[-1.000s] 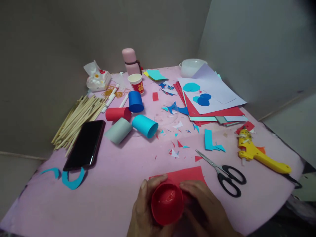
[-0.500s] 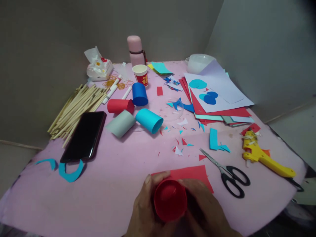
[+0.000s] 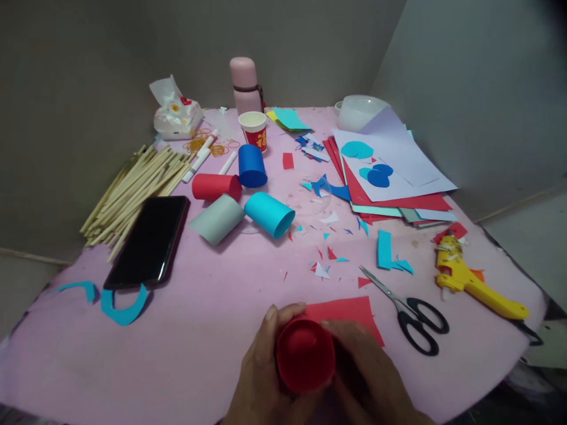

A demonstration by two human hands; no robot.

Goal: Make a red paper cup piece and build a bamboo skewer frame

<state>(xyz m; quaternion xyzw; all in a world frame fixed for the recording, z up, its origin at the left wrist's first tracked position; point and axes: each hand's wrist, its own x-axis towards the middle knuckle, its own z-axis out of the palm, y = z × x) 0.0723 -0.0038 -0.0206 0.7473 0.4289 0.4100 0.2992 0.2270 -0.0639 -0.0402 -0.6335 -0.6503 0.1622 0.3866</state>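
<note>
Between my two hands stands a red paper tube (image 3: 305,358), its round opening facing up toward me. My left hand (image 3: 261,366) wraps its left side, and my right hand (image 3: 370,369) wraps its right side; the lower fingers are partly hidden. Just beyond the tube lies a flat sheet of red paper (image 3: 345,313), partly covered by my hands. Scissors (image 3: 405,313) with black handles rest to the right of my right hand, blades pointing away and left.
Red, blue, grey and cyan paper tubes (image 3: 269,215) lie mid-table. Wooden sticks (image 3: 137,198) and a phone (image 3: 148,242) are at left, a yellow glue gun (image 3: 478,289) at right. Behind stand a paper cup (image 3: 254,133), a pink flask (image 3: 244,85) and stacked paper (image 3: 398,159).
The view has shifted slightly. Both hands keep their hold on the red paper tube, almost unmoved.
</note>
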